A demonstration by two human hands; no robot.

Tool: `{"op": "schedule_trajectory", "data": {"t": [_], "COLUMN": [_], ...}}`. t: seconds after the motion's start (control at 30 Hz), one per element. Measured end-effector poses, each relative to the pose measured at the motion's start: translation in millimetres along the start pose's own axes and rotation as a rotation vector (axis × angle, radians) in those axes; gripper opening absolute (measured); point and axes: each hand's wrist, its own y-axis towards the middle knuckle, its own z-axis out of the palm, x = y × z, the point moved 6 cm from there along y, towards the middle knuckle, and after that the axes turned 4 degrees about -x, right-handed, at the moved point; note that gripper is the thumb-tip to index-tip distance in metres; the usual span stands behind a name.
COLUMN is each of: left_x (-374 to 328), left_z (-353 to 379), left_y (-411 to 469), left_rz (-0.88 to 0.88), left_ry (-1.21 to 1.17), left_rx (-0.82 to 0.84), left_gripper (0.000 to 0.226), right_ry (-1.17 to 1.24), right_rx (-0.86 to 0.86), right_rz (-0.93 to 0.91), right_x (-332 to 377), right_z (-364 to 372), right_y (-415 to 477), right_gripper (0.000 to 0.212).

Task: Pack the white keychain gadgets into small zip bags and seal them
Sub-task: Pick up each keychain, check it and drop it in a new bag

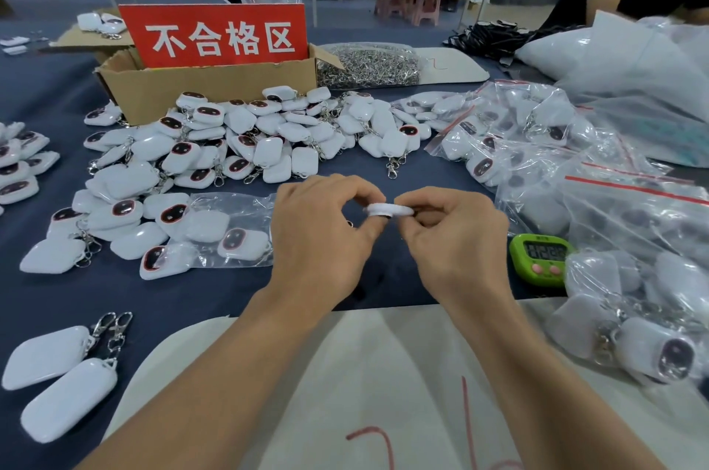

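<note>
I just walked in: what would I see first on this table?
The big red sign stands in the cardboard box at the back. In front of it lies a heap of white keychain gadgets. In the middle, the left hand and right hand pinch one gadget.

A cardboard box (199, 86) sits upper left on the tabletop (57, 93), a sign (215, 34) standing in it and a heap of clasps (368, 65) to its right. Before it lie loose gadgets (245, 139) in a pile. The filled zip bags (537, 147) crowd the right side, with a timer (541, 258) at their left edge. At centre, the left hand (326, 235) and right hand (456, 243) pinch a single gadget (387, 209) between them.
</note>
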Motion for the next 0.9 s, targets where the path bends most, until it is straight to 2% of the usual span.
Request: {"op": "schedule_trajectory", "data": {"t": [0.07, 0.27, 0.37, 0.4, 0.47, 0.53, 0.63, 0.77, 0.9], "left_x": [0, 2, 8, 9, 7, 2, 2, 7, 8], "left_z": [-1, -2, 3, 6, 10, 12, 11, 8, 10], "left_y": [-1, -3, -3, -2, -3, -4, -3, -2, -4], "left_rz": [-0.017, -0.031, -0.108, -0.128, -0.114, -0.07, -0.045, -0.102, -0.075], "left_ry": [0.018, 0.046, -0.009, -0.057, -0.152, -0.195, -0.234, -0.25, -0.177], "left_rx": [-0.035, -0.058, 0.044, 0.1, 0.189, 0.22, 0.174, 0.128, 0.092], "left_gripper": [0.018, 0.024, 0.024, 0.032, 0.062, 0.075, 0.058, 0.018, 0.035], "right_ry": [0.033, 0.084, 0.069, 0.091, 0.226, 0.386, 0.499, 0.519, 0.425], "right_rx": [-0.049, -0.079, -0.048, -0.034, 0.013, 0.093, 0.213, 0.197, 0.182], "right_rz": [0.007, -0.02, 0.016, 0.052, 0.168, 0.294, 0.391, 0.382, 0.217], "right_x": [0, 0, -4, -7, -14, -18, -17, -13, -3], "right_z": [-3, -2, -2, -2, 0, 3, 9, 8, 4], "right_y": [2, 1, 3, 4, 6, 5, 3, 4, 3], "right_gripper": [0.037, 0.041, 0.036, 0.03, 0.018, 0.011, 0.011, 0.035, 0.042]}}
